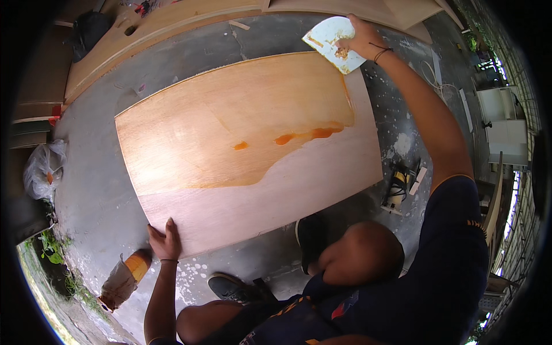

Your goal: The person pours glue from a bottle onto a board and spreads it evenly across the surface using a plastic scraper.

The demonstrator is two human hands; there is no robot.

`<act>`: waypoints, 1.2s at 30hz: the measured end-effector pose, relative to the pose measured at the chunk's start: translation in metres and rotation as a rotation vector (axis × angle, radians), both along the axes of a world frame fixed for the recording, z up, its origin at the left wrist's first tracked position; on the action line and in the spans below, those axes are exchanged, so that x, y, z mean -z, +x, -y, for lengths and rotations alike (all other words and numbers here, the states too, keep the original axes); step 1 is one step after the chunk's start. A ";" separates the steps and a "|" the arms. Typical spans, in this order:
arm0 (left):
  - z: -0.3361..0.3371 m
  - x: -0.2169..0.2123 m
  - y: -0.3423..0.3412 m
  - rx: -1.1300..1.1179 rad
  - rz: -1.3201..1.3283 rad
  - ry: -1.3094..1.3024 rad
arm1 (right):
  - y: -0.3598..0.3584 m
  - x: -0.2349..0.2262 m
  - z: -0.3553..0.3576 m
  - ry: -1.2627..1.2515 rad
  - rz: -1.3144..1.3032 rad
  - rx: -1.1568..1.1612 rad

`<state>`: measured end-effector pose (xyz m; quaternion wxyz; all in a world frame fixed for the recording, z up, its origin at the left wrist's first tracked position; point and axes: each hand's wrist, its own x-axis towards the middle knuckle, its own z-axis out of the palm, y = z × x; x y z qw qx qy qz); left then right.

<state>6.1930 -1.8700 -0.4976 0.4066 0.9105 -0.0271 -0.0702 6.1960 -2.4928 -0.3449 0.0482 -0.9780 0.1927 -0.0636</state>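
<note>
A large wooden panel (230, 126) lies in front of me. Its far part is coated wet and tan; the near part is pale and bare. Thick orange glue-like blobs (326, 133) sit along the border of the coated area. At the panel's far right corner my right hand (363, 39) grips a white flat spreader (330, 41), smeared with brownish residue, its lower tip at the panel's edge. My left hand (165, 241) rests on the near left corner, thumb and fingers on either side of the panel's edge, steadying it.
Near my left hand lies an orange bottle (137, 265) in a torn wrapper. A yellow and black power tool (398, 187) stands on the floor (86, 167) at the right. A clear plastic bag (45, 169) is at the left. Long wooden boards (172, 29) line the far side.
</note>
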 end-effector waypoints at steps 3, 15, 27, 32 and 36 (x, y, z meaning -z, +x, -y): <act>-0.005 0.003 -0.001 0.000 0.031 -0.047 | -0.058 0.012 -0.031 0.258 -0.258 -0.016; -0.009 0.008 -0.001 0.015 0.025 0.019 | -0.036 0.048 0.075 -0.146 -0.035 0.211; -0.002 -0.004 -0.002 -0.025 0.067 0.073 | -0.058 0.003 0.034 0.123 0.177 0.353; 0.001 -0.004 -0.002 -0.024 0.078 0.130 | -0.128 0.068 -0.016 0.367 -0.101 0.330; 0.008 -0.010 -0.003 -0.033 0.010 0.169 | -0.144 0.033 -0.017 0.214 0.023 0.516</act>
